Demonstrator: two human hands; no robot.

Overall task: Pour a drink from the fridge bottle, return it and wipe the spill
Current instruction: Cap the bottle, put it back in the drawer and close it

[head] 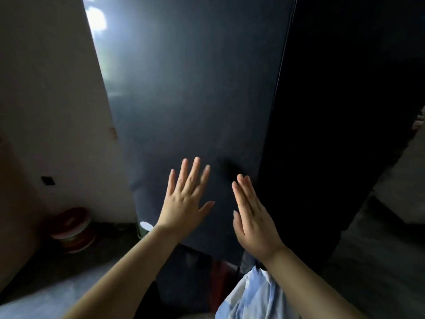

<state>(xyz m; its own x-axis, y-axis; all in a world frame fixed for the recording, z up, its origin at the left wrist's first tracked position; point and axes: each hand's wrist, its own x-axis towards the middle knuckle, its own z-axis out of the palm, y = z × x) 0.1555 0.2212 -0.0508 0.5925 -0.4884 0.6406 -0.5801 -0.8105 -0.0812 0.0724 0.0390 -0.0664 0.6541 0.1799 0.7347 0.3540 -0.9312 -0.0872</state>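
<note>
A tall dark fridge door (188, 93) fills the middle of the head view and is closed. My left hand (184, 199) is raised in front of its lower part with fingers straight and spread. My right hand (251, 215) is beside it, nearer the door's right edge, with fingers straight and together, palm turned toward the left. Neither hand holds anything. I cannot tell whether the fingertips touch the door. No bottle, glass or cloth is visible.
A beige wall (50, 107) stands left of the fridge. A red and white lidded container (73, 229) sits on a dark counter (55, 268) at lower left, a small white-capped item (146, 226) beside the fridge. A darker panel (345, 111) lies right of the door.
</note>
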